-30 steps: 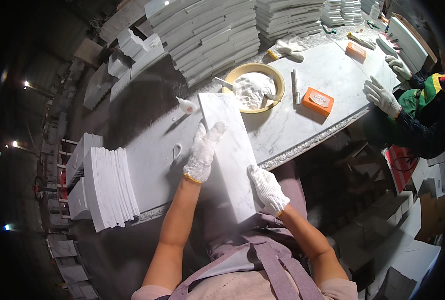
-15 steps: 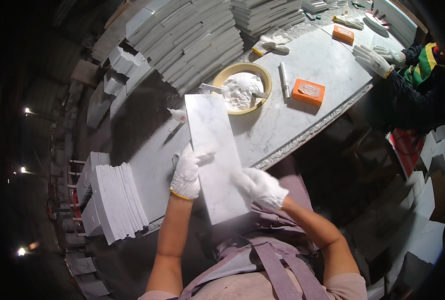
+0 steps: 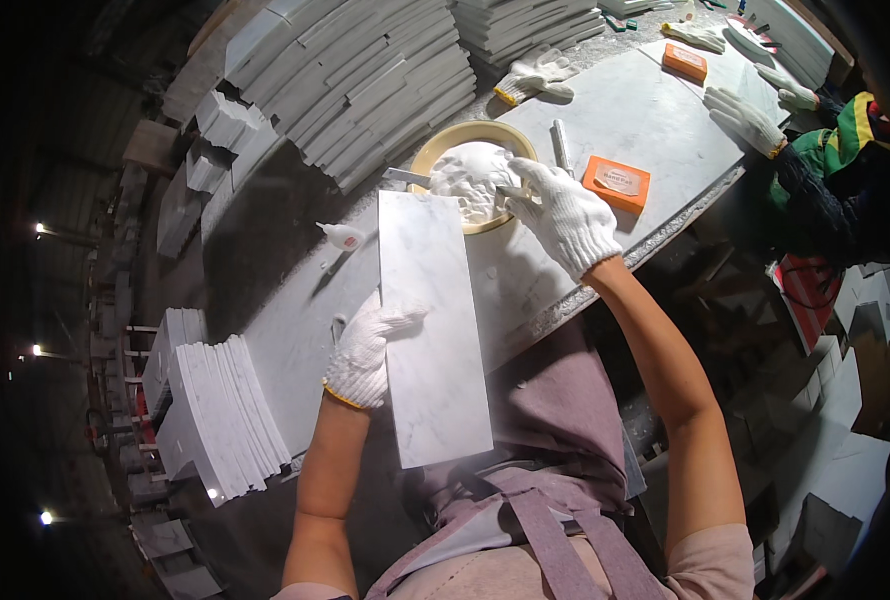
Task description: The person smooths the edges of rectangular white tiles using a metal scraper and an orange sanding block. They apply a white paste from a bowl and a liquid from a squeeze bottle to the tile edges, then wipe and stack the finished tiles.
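Note:
A long white marble tile [image 3: 435, 350] with faint grey veins is held tilted in front of me. My left hand [image 3: 367, 350], in a white knit glove, grips its left edge, thumb on the upper face and the other fingers hidden beneath. Over the right rim of a yellow bowl [image 3: 427, 150], my gloved right hand [image 3: 570, 215] pinches a small metal scraper [image 3: 508, 191]. White paste [image 3: 470, 172] fills the bowl, and another flat blade [image 3: 405, 177] rests across its left rim. A white squeeze bottle [image 3: 343, 237] lies left of the tile.
An orange box [image 3: 617, 184] and a whitish tube [image 3: 562, 145] sit on the marble worktop [image 3: 645, 115]. Spare gloves [image 3: 537, 76] lie farther back. Stacked tiles rise behind [image 3: 355, 90] and at the left [image 3: 230, 410]. At far right, a co-worker's gloved hands [image 3: 745, 120] rest on the slab.
My right hand has left the tile's right edge and moved up and forward to the scraper in the bowl. My left hand still holds the tile, now turned slightly.

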